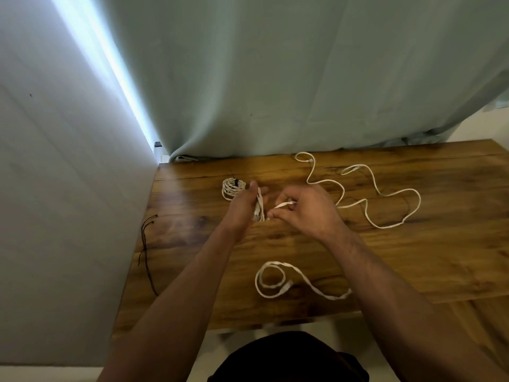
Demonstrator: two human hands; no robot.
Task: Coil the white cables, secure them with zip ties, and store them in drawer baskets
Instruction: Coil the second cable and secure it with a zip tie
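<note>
White flat cables (303,279) lie on a brown wood-grain table (413,257), black thin plastic zip ties (146,244) beside a pale green fabric curtain (275,78).

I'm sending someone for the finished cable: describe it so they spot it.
On the wooden table, look toward the curtain, beside the left hand. The coiled cable alone is wound into a ring with a black tie; the rest are untied.

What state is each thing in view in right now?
Finished coil, wound and zip-tied, lying on the table.
Flat cable, partly bundled; tail loose on the table.
Round cable, uncoiled, sprawled on the table.
Spare zip ties, unused, at the table's left edge.
Left grip, holding the flat cable's bundle.
Right grip, pinching a flat strand.
</note>
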